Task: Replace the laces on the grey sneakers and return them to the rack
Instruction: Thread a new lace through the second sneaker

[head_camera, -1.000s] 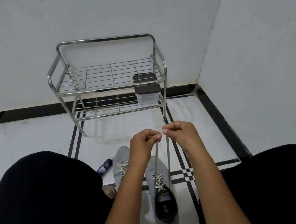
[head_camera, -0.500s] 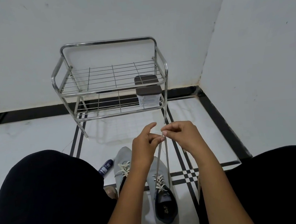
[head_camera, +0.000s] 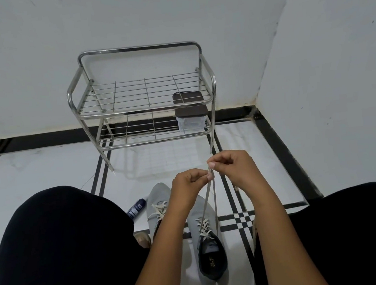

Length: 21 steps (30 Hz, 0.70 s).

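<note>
Two grey sneakers stand on the floor between my knees. The right sneaker (head_camera: 210, 248) shows its dark opening and cream lacing. The left sneaker (head_camera: 157, 202) is partly hidden by my left forearm. Both ends of the cream lace (head_camera: 212, 199) rise taut from the right sneaker. My left hand (head_camera: 188, 188) pinches one end at the top. My right hand (head_camera: 233, 166) pinches the other end just above and to the right. The steel rack (head_camera: 143, 109) stands against the wall beyond.
A clear box with a dark brown lid (head_camera: 191, 115) sits on the rack's lower shelf at the right. A dark blue bottle (head_camera: 136, 208) lies on the floor by my left knee. White walls meet in a corner at the right.
My left index finger, stretched out half a second ago, has curled back onto the lace. My right hand has risen slightly above the left. The lace ends stay pulled up.
</note>
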Motion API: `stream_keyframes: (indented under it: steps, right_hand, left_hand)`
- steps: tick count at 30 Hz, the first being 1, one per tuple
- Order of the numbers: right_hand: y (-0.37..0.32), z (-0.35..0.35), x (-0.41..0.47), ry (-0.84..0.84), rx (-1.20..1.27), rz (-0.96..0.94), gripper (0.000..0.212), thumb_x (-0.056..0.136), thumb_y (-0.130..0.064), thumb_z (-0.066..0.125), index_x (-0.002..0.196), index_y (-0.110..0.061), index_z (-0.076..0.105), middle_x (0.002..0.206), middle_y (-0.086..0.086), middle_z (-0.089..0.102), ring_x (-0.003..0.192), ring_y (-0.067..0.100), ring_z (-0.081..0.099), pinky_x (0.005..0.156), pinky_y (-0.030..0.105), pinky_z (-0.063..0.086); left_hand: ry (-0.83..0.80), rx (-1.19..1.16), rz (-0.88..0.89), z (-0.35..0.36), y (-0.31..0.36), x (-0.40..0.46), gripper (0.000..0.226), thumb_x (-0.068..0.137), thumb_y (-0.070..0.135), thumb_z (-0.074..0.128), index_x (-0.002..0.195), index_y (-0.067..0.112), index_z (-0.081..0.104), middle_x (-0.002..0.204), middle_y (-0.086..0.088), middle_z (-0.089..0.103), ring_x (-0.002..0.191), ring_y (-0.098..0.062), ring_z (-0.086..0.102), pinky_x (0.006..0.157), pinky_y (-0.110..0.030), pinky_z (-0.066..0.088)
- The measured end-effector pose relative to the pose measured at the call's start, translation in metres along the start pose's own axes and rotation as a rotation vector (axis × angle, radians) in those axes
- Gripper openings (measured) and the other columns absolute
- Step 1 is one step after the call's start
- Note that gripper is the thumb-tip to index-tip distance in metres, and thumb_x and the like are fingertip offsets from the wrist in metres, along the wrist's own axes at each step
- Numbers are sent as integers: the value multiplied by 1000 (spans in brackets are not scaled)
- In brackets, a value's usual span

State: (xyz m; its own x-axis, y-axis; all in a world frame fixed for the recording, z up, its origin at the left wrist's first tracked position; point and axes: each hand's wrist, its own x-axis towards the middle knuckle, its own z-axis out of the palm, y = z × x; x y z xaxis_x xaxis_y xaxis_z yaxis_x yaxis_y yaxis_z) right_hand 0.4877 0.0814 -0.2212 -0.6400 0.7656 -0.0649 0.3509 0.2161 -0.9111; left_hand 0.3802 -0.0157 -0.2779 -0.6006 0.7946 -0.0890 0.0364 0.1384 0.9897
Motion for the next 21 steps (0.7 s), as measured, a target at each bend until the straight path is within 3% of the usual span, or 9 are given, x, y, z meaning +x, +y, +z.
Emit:
stream_keyframes:
  steps: [6, 10, 16, 21]
  right_hand:
    - [1, 0, 0, 10, 27, 15, 8, 85, -13, 71, 91, -15, 75, 81, -1, 73, 73, 9, 65, 75, 25, 56]
    - [0, 1, 0, 17, 30, 17, 7, 84, -12, 72, 91, -14, 75, 81, 1, 73, 74, 11, 67, 75, 25, 56]
    - [1, 0, 1, 26, -11, 20, 5, 84, -17, 73, 88, -19, 75, 81, -1, 73, 80, 18, 70, 81, 36, 59]
    - [0, 0, 0, 29, -8, 19, 6, 83, -16, 74, 88, -19, 75, 81, -2, 73, 79, 16, 70, 81, 35, 59]
  left_hand:
    - [12, -64, 6, 2, 2, 0, 7, 83, 15, 72, 89, 11, 76, 79, 6, 74, 71, 6, 64, 66, -7, 44]
    - [29, -75, 15, 4, 1, 0, 7, 84, 11, 72, 89, 9, 76, 79, 7, 74, 74, 5, 66, 67, -6, 45]
    - [77, -53, 34, 3, 2, 1, 7, 83, 14, 73, 80, 19, 76, 77, 10, 74, 77, 1, 68, 72, -9, 49]
    - [87, -22, 45, 2, 3, 1, 4, 83, 15, 73, 84, 15, 76, 79, 10, 74, 76, 2, 68, 71, -8, 48]
